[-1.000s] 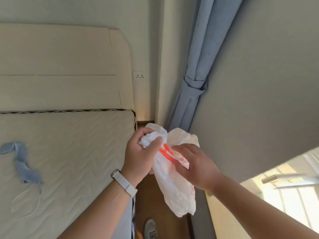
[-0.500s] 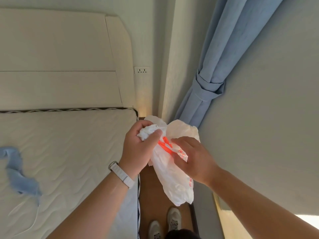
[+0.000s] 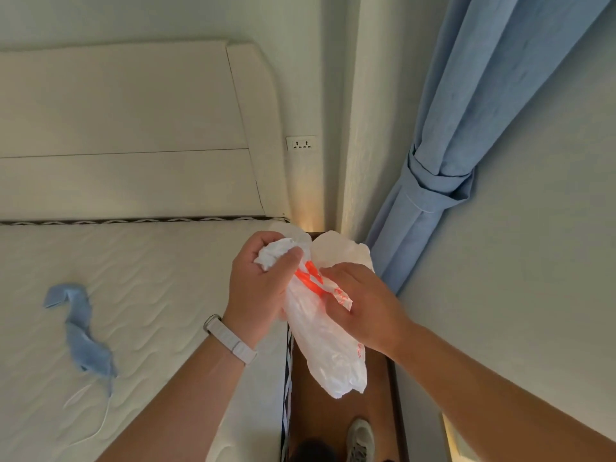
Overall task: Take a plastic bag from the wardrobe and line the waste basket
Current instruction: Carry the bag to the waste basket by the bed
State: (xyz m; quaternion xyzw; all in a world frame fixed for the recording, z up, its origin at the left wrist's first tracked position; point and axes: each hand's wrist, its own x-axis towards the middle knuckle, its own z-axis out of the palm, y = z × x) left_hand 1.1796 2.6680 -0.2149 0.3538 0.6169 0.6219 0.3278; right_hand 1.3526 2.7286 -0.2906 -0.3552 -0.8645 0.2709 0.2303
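A white plastic bag (image 3: 328, 355) with red print hangs crumpled between both hands, over the narrow strip of floor beside the bed. My left hand (image 3: 258, 283) clutches a bunched upper part of the bag in its fist; a white band sits on that wrist. My right hand (image 3: 361, 303) pinches the bag's other side near the red print, fingers pressed on the plastic. The bag's lower end dangles free. No waste basket and no wardrobe are in view.
A bare quilted mattress (image 3: 133, 295) with a blue cloth strip (image 3: 81, 331) fills the left. A cream headboard (image 3: 133, 128) and a wall socket (image 3: 301, 143) stand behind. A tied blue curtain (image 3: 443, 155) hangs right. Brown floor (image 3: 336, 418) and my shoe (image 3: 361, 440) show below.
The view has shifted; the curtain and headboard now look larger and my shoe shows below. Both hands keep hold of the bag, almost unchanged in pose.
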